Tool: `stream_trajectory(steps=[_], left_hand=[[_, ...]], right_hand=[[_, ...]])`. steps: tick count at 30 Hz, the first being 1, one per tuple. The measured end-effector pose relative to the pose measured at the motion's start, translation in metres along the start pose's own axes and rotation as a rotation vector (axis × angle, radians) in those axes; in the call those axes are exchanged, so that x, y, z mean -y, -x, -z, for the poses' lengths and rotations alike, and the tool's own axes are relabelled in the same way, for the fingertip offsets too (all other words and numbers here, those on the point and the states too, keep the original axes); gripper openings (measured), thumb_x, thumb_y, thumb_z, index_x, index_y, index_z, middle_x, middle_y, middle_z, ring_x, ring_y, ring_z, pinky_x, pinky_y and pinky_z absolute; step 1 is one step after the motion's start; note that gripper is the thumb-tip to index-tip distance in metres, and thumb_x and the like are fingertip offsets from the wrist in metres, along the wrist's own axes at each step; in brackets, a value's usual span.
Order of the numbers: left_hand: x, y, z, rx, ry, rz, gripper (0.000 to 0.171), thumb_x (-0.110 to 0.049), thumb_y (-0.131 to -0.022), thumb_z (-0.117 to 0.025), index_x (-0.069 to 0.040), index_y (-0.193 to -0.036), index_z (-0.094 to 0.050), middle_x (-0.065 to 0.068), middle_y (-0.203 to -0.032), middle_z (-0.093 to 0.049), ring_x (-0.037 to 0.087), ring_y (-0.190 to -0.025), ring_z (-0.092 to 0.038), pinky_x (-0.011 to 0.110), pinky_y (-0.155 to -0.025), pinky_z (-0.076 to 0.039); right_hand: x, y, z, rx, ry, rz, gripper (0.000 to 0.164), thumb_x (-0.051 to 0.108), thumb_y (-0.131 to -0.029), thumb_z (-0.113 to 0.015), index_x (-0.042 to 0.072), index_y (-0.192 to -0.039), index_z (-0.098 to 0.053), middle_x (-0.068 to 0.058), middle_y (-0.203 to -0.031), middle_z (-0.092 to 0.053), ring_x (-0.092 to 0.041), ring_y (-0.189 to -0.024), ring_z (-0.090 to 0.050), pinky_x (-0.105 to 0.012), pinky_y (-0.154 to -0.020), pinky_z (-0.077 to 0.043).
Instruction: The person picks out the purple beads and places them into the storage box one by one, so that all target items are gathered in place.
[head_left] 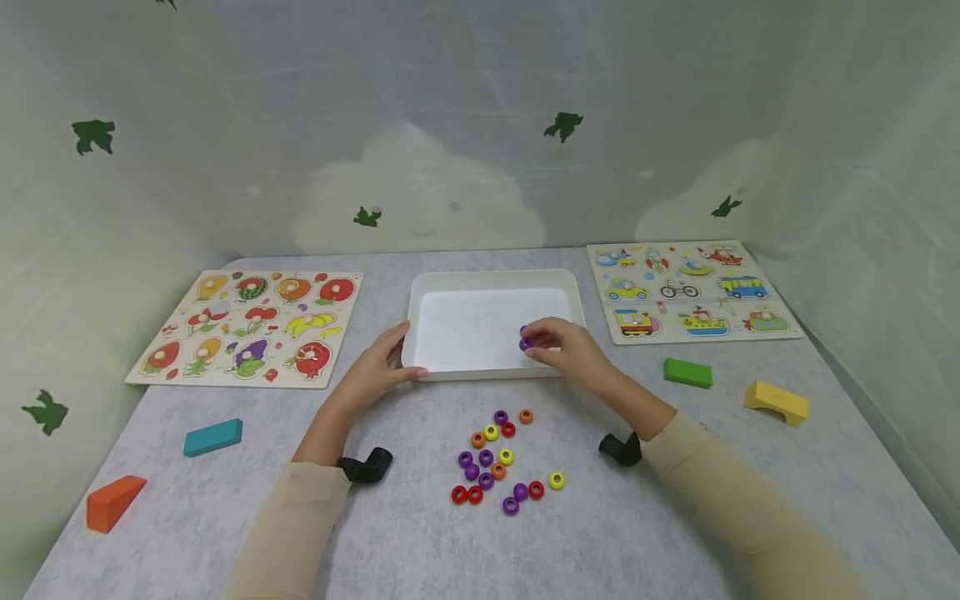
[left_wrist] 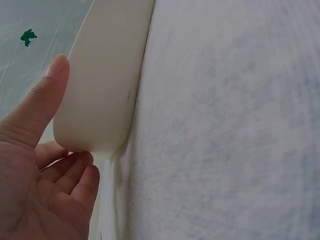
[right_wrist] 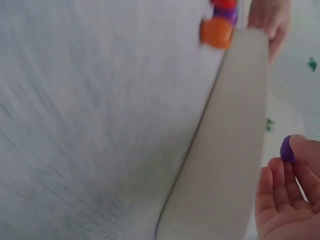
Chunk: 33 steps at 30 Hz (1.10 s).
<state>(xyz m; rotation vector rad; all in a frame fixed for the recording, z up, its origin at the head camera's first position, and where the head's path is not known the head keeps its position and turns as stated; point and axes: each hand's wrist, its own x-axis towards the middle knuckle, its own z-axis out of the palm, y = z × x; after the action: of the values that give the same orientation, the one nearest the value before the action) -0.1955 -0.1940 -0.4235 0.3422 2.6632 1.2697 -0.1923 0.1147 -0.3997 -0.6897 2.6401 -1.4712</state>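
Observation:
My left hand [head_left: 377, 367] holds the front left corner of a shallow white tray [head_left: 487, 375], thumb at the front rim and fingers along the left side. In the left wrist view, the fingertips curl against the tray's outer wall [left_wrist: 102, 75]. Over the front right part of the tray, my right hand [head_left: 572, 354] pinches a purple pony bead [head_left: 526, 343] between thumb and fingers. That bead [right_wrist: 287, 149] also shows at the fingertips in the right wrist view. Loose purple, red, orange and yellow beads [head_left: 486, 458] lie scattered on the table in front of the tray.
A fruit puzzle board [head_left: 273, 304] lies left of the tray, a vehicle puzzle board [head_left: 660, 306] right of it. Teal [head_left: 213, 437] and orange [head_left: 112, 503] blocks sit at the left; green [head_left: 687, 372] and yellow [head_left: 776, 402] ones at the right. A pale curtain [head_left: 465, 100] closes off the back.

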Motion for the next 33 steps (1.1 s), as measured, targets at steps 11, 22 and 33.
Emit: stream_trajectory(steps=[11, 22, 33], left_hand=[[0.0, 0.0, -0.001, 0.0, 0.017, -0.007, 0.087, -0.038, -0.064, -0.067, -0.018, -0.133, -0.017, 0.0, -0.136, -0.015, 0.016, -0.122, -0.015, 0.034, -0.096, -0.023], [0.002, 0.001, -0.002, -0.007, 0.016, -0.017, 0.088, -0.038, -0.064, -0.067, -0.017, -0.133, -0.017, 0.002, -0.136, -0.016, 0.017, -0.122, -0.016, 0.034, -0.096, -0.023], [0.002, 0.0, -0.002, -0.006, 0.104, -0.033, 0.086, -0.035, -0.064, -0.068, -0.015, -0.132, -0.019, 0.001, -0.135, -0.017, 0.013, -0.121, -0.018, 0.029, -0.096, -0.023]], right_hand=[[-0.023, -0.035, -0.011, 0.132, 0.185, -0.263, 0.016, 0.008, -0.074, -0.061, 0.013, -0.089, -0.058, 0.004, -0.083, -0.055, -0.011, -0.078, -0.049, -0.025, -0.07, -0.043], [-0.011, -0.024, -0.009, 0.12, 0.143, -0.132, 0.031, 0.018, -0.072, -0.063, 0.01, -0.101, -0.054, -0.004, -0.097, -0.053, -0.015, -0.088, -0.048, -0.028, -0.077, -0.042], [0.023, 0.017, -0.018, 0.286, -0.076, 0.152, 0.029, 0.005, -0.073, -0.061, 0.0, -0.1, -0.053, -0.013, -0.097, -0.054, -0.026, -0.089, -0.05, -0.033, -0.079, -0.042]])
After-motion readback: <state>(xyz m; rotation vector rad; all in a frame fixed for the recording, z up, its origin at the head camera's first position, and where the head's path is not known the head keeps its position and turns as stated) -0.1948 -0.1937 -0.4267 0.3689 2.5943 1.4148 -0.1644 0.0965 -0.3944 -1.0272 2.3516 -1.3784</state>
